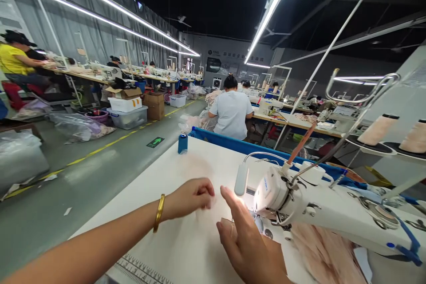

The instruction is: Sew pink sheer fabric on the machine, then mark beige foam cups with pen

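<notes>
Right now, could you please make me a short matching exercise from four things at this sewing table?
1. bracelet
2. spool
3. ruler
4. sewing machine

A. lying flat near the bottom of the picture
B. mostly white, beside the right hand
C. gold, around the left hand's wrist
D. blue, standing on the table

Pairs: 1-C, 2-D, 3-A, 4-B

A white table point(179, 248) bears a sewing machine point(319, 208), blue spool point(183, 144) and pinkish fabric point(322, 253).

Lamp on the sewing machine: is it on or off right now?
On. The lamp's lower end glows white, and the sewing machine head beside it is brightly lit.
</notes>
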`<act>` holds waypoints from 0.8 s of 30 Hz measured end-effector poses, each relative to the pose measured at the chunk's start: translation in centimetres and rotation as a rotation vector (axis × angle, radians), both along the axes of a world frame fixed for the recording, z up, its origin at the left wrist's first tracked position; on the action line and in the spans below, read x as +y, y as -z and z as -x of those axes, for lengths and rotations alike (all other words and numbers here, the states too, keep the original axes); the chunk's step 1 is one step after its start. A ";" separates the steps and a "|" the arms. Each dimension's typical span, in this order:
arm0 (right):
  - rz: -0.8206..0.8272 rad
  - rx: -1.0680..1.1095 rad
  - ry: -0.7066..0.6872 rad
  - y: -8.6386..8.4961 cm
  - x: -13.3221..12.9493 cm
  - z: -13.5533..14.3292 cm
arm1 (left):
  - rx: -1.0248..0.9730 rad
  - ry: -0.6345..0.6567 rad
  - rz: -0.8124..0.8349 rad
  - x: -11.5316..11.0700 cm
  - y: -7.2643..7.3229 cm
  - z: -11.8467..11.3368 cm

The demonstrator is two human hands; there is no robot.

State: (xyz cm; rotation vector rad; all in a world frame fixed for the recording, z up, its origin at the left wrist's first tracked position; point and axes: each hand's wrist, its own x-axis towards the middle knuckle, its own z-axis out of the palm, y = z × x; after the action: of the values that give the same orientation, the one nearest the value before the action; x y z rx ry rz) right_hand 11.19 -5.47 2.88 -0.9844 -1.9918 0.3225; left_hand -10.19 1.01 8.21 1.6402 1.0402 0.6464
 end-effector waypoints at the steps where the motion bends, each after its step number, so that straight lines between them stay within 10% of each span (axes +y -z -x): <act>1: 0.117 0.037 -0.039 -0.8 0.6 0.9 | 0.017 0.060 -0.004 -0.9 -0.4 0.5; 5: 0.668 0.171 -0.348 -2.6 3.5 3.0 | 0.108 0.186 -0.118 -1.8 -1.8 3.2; 8: 0.903 0.347 -0.436 -1.9 5.9 3.8 | 0.187 0.035 -0.229 1.1 -2.3 6.0; 15: 0.754 0.625 -0.284 -0.9 12.0 7.2 | 0.213 -0.191 -0.400 9.6 -1.0 7.5; 24: 0.912 0.580 -0.511 -2.3 13.1 8.6 | 0.243 -0.077 -0.433 8.2 -3.5 7.9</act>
State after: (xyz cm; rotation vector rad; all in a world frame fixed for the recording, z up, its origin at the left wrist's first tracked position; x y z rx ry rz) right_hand 2.57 7.63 5.20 -0.7293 -1.4888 1.6943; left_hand -18.05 9.22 11.72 2.1028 1.2002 0.7764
